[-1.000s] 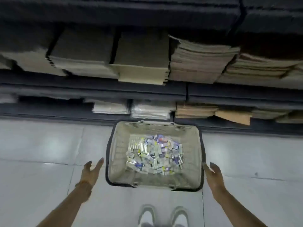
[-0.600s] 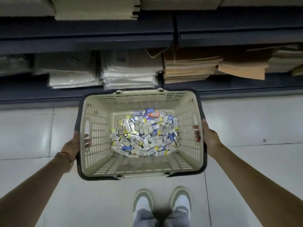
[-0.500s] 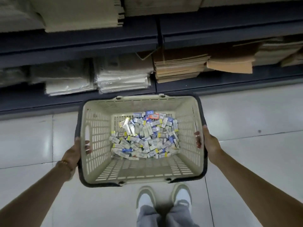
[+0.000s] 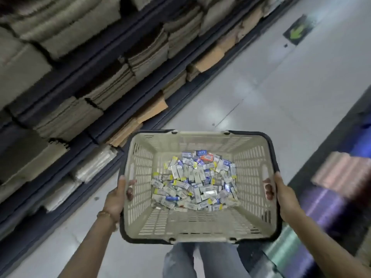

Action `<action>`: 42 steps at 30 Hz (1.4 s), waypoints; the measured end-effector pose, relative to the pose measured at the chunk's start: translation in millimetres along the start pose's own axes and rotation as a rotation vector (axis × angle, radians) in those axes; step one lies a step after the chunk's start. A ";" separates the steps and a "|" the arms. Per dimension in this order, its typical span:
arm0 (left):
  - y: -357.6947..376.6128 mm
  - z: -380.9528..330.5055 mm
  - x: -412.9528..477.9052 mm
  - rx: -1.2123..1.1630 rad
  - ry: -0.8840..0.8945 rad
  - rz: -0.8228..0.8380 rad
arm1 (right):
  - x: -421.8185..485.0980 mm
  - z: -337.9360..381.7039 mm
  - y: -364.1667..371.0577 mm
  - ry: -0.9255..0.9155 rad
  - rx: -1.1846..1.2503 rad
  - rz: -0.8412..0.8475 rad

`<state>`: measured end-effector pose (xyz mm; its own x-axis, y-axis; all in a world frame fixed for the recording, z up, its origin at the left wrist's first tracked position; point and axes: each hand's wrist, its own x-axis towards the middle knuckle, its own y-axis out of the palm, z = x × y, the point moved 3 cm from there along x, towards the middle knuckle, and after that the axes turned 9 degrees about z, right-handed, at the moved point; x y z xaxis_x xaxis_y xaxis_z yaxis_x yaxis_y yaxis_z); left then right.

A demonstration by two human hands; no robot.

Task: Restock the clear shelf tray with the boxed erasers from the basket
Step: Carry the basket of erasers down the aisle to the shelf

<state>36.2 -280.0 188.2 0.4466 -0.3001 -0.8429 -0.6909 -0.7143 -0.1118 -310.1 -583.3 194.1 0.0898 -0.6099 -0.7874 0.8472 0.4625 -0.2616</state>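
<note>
A beige slotted basket (image 4: 197, 227) with a dark rim hangs in front of me above the floor. Inside it lies a heap of several small boxed erasers (image 4: 193, 182), mostly white with blue and yellow ends. My left hand (image 4: 117, 199) grips the basket's left wall, fingers hooked through a handle slot. My right hand (image 4: 281, 195) grips the right wall the same way. No clear shelf tray is in view.
Dark shelving (image 4: 96, 81) stacked with paper pads and brown envelopes runs diagonally on the left. A second shelf unit (image 4: 339, 177) with blurred packs stands at the right. Grey tiled floor (image 4: 271, 81) lies between, with a green arrow sticker (image 4: 297, 33). My legs show below the basket.
My hands closed on the basket's sides and lifted it off the floor. The view has since swung to the right, so the shelves now run diagonally and a right-hand shelf unit appears.
</note>
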 end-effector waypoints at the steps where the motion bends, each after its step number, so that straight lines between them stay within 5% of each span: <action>1: 18.0 -25.9 -9.7 0.031 0.030 0.022 | -11.3 10.6 -24.6 -0.006 0.040 -0.041; 15: 286.5 -336.9 -46.8 0.395 0.345 0.199 | -25.9 141.6 -232.5 -0.095 0.473 -0.289; 30: 561.5 -597.7 65.2 0.539 0.320 0.392 | 118.3 336.0 -362.7 -0.075 0.719 -0.518; 42: 834.3 -743.4 127.8 0.474 0.236 0.431 | 305.9 489.9 -565.1 -0.051 0.654 -0.539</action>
<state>-60.5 -1384.3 378.5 0.1508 -0.6640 -0.7323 -0.9851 -0.1625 -0.0556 -504.9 -1346.5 374.5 -0.4030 -0.6758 -0.6171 0.9117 -0.3557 -0.2059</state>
